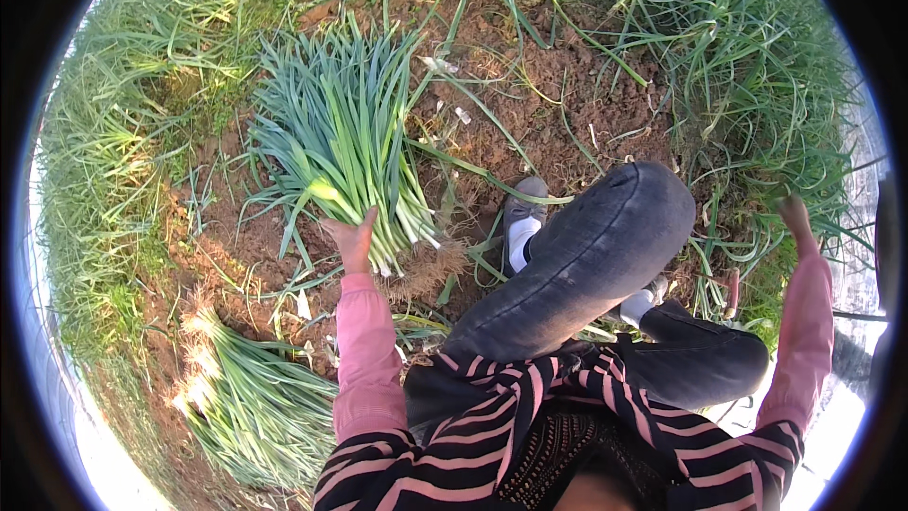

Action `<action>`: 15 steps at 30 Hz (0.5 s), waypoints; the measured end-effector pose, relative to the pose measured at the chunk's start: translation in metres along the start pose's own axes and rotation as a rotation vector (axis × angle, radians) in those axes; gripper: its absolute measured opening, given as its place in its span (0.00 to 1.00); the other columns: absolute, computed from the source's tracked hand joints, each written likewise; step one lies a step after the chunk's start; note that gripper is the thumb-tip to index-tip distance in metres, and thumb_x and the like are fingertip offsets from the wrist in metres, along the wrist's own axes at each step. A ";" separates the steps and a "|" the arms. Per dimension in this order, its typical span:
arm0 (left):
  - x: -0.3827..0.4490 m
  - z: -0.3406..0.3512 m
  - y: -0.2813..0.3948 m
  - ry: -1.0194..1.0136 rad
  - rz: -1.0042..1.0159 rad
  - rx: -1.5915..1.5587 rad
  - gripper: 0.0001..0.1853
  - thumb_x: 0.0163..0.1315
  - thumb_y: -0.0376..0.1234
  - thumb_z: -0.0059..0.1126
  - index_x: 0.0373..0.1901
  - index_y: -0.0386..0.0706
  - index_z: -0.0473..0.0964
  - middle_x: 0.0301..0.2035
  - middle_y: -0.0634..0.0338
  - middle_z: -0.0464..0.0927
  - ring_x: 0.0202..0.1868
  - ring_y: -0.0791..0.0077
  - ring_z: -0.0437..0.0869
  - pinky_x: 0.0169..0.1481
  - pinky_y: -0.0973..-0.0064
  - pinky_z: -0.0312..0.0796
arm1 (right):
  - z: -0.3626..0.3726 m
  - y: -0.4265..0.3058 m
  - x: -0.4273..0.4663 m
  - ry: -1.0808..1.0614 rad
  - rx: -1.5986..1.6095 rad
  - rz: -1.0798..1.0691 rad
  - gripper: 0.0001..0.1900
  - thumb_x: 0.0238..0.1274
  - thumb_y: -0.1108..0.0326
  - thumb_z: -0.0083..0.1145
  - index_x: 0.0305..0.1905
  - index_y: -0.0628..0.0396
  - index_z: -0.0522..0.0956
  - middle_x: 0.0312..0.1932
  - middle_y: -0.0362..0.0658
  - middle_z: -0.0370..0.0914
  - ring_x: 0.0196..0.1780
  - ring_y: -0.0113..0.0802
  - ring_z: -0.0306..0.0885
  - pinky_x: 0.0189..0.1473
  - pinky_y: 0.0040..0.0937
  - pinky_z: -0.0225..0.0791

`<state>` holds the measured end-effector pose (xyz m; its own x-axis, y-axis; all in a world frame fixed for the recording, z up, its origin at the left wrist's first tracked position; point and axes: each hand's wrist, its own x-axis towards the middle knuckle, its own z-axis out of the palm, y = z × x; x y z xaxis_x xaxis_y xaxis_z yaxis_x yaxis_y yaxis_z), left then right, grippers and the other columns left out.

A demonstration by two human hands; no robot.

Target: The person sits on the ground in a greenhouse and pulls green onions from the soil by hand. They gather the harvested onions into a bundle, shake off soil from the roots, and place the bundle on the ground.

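Note:
A large bunch of green onions lies on the soil, its leaves pointing up the picture and its pale, rooted ends towards me. My left hand is at the near left side of the white stalks, touching them, with thumb and fingers spread apart. Far to the right, my right hand reaches down beside the growing onion plants. It is small and blurred there, and whether its fingers close on anything is hidden.
A second heap of green onions lies at lower left, roots facing left. My bent knee and shoe are right of the large bunch. Loose leaves litter the brown soil. A wooden-looking handle stands by my other foot.

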<state>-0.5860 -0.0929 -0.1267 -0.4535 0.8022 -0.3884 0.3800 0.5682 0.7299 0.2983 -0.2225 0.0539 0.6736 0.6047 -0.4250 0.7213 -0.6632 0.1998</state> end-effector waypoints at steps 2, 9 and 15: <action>0.007 -0.003 -0.014 0.013 -0.133 -0.017 0.71 0.43 0.53 0.71 0.65 0.25 0.22 0.68 0.36 0.28 0.72 0.49 0.31 0.75 0.64 0.31 | 0.008 -0.183 -0.008 -0.034 0.763 -0.702 0.23 0.64 0.55 0.53 0.57 0.60 0.72 0.49 0.47 0.77 0.50 0.32 0.77 0.50 0.31 0.72; 0.014 -0.024 -0.053 -0.050 -0.429 -0.537 0.65 0.43 0.50 0.72 0.68 0.28 0.34 0.67 0.38 0.45 0.70 0.51 0.46 0.73 0.63 0.41 | 0.092 -0.569 -0.145 -0.912 0.544 -1.096 0.26 0.64 0.54 0.53 0.59 0.62 0.69 0.54 0.51 0.74 0.53 0.37 0.76 0.58 0.32 0.68; 0.022 -0.016 -0.069 -0.121 -0.500 -0.762 0.39 0.58 0.51 0.59 0.64 0.37 0.60 0.58 0.48 0.69 0.57 0.59 0.73 0.63 0.62 0.64 | 0.200 -0.639 -0.187 -1.066 0.538 -1.022 0.42 0.60 0.48 0.57 0.66 0.72 0.53 0.60 0.62 0.64 0.63 0.46 0.65 0.63 0.36 0.60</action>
<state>-0.6354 -0.1179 -0.1767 -0.3179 0.5335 -0.7838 -0.4918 0.6139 0.6174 -0.3206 -0.0004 -0.1704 -0.6318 0.4551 -0.6275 0.4866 -0.3974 -0.7780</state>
